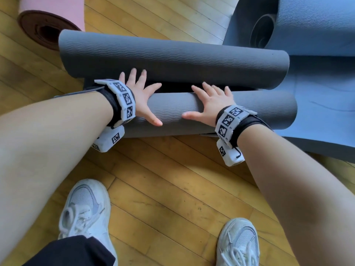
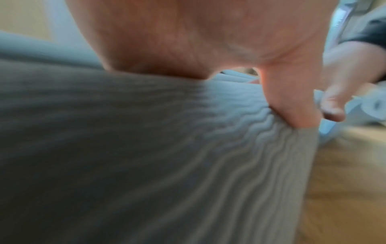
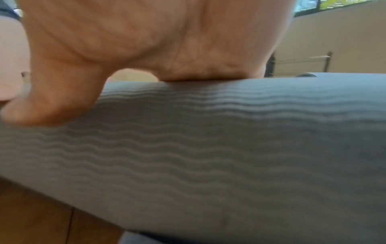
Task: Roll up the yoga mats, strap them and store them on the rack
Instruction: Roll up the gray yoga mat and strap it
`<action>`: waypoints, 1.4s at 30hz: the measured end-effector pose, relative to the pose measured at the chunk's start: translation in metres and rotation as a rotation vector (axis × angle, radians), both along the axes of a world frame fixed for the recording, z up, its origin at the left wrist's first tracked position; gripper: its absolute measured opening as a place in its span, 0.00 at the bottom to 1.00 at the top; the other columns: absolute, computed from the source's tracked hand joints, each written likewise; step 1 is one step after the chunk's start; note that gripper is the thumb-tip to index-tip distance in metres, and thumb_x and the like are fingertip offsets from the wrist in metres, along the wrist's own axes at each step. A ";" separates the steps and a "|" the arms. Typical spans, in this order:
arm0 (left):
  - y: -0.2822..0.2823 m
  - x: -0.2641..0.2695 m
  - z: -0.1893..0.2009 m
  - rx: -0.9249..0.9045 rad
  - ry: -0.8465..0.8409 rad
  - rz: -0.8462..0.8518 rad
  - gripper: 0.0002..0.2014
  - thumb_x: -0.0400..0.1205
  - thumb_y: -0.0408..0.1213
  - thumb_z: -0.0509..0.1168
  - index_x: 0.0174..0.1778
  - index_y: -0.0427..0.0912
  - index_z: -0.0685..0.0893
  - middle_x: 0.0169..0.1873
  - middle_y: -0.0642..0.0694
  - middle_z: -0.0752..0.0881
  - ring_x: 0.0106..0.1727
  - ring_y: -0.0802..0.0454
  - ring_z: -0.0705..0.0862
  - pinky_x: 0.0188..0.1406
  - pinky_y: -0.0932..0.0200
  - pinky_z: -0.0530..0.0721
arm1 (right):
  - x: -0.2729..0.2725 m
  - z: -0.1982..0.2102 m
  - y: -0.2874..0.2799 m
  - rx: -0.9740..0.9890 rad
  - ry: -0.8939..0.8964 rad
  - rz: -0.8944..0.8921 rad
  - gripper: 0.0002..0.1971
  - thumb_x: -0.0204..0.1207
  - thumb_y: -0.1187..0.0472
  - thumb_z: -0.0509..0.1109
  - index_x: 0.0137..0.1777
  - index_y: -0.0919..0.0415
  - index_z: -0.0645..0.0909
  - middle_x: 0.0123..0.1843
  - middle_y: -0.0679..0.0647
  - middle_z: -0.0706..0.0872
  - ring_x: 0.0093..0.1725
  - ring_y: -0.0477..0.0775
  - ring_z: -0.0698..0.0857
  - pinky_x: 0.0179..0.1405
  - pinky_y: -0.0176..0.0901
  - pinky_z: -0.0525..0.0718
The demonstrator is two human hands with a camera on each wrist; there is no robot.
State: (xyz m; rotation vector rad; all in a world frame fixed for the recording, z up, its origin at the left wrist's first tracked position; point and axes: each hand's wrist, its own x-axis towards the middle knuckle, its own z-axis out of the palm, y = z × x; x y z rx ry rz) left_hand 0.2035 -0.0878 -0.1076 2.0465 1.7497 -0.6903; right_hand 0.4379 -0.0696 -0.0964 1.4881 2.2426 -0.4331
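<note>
Beside the grey mat (image 1: 192, 112), pink roll (image 1: 48, 25), blue mat (image 1: 317, 35), sneakers (image 1: 86, 208)

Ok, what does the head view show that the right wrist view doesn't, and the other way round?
Only the head view shows the left hand, the pink mat, the blue mat and both shoes. Only the right wrist view shows a wall and a window strip behind the roll. Both show the right hand pressing flat on the grey mat.
</note>
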 end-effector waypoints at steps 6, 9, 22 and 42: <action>-0.027 0.008 0.003 0.148 0.037 -0.160 0.53 0.67 0.79 0.56 0.83 0.56 0.47 0.82 0.39 0.34 0.83 0.35 0.36 0.80 0.35 0.38 | 0.009 -0.003 -0.007 0.076 -0.131 0.198 0.65 0.53 0.29 0.79 0.83 0.41 0.39 0.82 0.56 0.59 0.80 0.62 0.60 0.78 0.67 0.57; -0.050 0.009 -0.001 0.245 -0.032 -0.129 0.52 0.70 0.75 0.59 0.84 0.51 0.49 0.83 0.40 0.49 0.82 0.39 0.51 0.80 0.41 0.50 | 0.007 -0.001 -0.008 0.108 -0.112 0.216 0.62 0.52 0.30 0.80 0.82 0.42 0.47 0.76 0.54 0.67 0.74 0.61 0.68 0.74 0.65 0.65; -0.076 0.034 0.009 0.125 0.028 -0.269 0.57 0.64 0.74 0.67 0.81 0.51 0.46 0.70 0.44 0.65 0.66 0.43 0.70 0.59 0.45 0.76 | 0.032 0.021 -0.042 0.048 -0.139 0.284 0.55 0.58 0.29 0.75 0.80 0.43 0.50 0.70 0.51 0.73 0.64 0.56 0.79 0.62 0.53 0.79; -0.042 0.032 -0.004 0.086 -0.115 0.042 0.60 0.54 0.83 0.34 0.84 0.57 0.43 0.84 0.42 0.36 0.83 0.35 0.36 0.81 0.35 0.39 | 0.010 -0.011 -0.014 0.024 0.011 -0.106 0.33 0.84 0.36 0.37 0.86 0.48 0.46 0.86 0.49 0.37 0.85 0.56 0.37 0.83 0.60 0.44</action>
